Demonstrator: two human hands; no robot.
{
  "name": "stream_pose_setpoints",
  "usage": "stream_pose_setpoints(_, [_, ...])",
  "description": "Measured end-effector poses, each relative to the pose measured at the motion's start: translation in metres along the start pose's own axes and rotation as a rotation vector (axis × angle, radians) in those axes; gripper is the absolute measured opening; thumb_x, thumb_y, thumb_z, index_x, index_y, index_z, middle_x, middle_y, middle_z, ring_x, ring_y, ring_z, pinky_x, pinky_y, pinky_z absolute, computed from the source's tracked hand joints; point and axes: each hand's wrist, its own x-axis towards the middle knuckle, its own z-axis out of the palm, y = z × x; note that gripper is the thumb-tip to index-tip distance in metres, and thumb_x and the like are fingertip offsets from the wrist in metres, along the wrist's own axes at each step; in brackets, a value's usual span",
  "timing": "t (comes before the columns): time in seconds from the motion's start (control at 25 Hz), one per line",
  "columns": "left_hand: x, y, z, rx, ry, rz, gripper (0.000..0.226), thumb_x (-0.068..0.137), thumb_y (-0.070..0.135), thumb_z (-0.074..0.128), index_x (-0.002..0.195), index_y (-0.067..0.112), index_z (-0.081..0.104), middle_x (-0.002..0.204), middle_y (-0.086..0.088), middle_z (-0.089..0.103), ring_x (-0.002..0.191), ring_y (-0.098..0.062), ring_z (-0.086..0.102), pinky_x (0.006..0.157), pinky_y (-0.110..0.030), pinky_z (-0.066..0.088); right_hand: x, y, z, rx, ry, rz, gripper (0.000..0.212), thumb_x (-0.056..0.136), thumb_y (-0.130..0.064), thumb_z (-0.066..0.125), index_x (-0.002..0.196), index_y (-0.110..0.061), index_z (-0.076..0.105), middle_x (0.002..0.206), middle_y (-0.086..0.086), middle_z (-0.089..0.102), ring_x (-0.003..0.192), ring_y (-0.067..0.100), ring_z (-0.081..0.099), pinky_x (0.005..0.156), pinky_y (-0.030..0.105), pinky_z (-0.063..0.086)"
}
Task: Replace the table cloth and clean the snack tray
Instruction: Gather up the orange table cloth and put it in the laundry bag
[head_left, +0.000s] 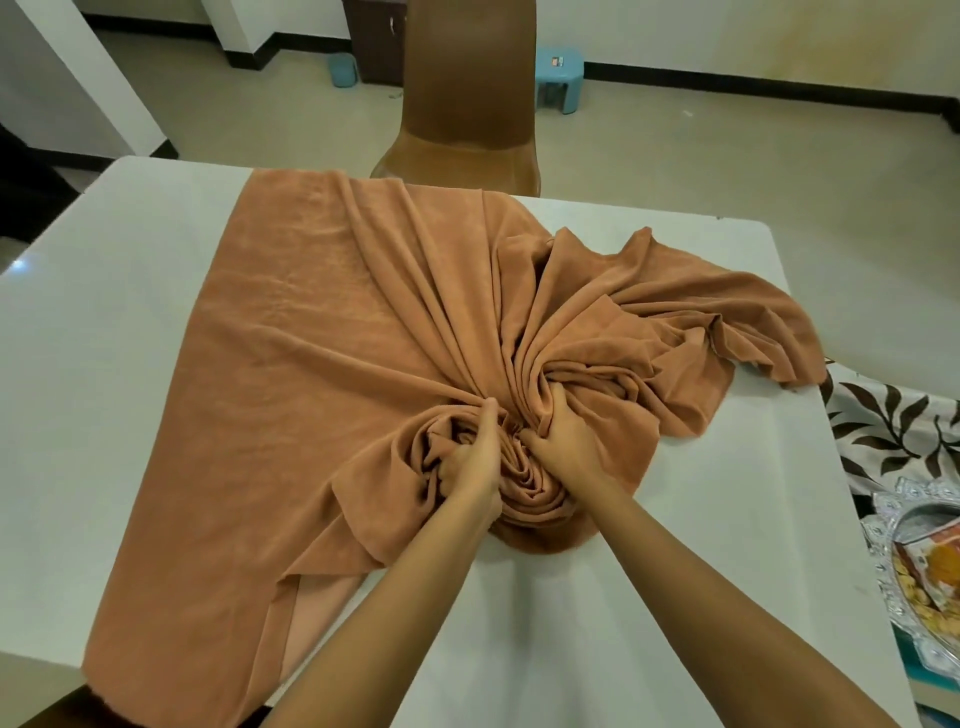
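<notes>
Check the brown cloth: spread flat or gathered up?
Partly gathered: left hand and right hand grip the brown cloth in a wad; its left side lies flat on the table.

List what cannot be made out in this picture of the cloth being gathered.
1. Head view: the snack tray is cut off by the right edge; only part of its rim and contents shows.
2. Head view: fingertips of the left hand and right hand are buried in folds of the orange cloth.
3. Head view: the leaf-patterned fabric is cut by the right edge and hidden behind the table.
</notes>
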Motion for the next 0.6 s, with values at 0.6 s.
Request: stream_pose_setpoints(0.6, [0.034, 0.024, 0.015, 1.038, 0.092, 0.604, 0.109, 0.057, 0.059, 0.082, 0.137, 0.004, 0.034, 0.137, -0.012, 0.048, 0.125, -0.031, 0.048, 0.102, -0.044, 0.041, -0.054, 0.009, -0.017, 0.655, 0.444, 0.451, 0.037, 0.085, -0.043, 0.068, 0.105, -0.012, 0.065, 0.104, 0.009, 0.069, 0.098, 0.024, 0.066, 0.09, 0.042, 0.055])
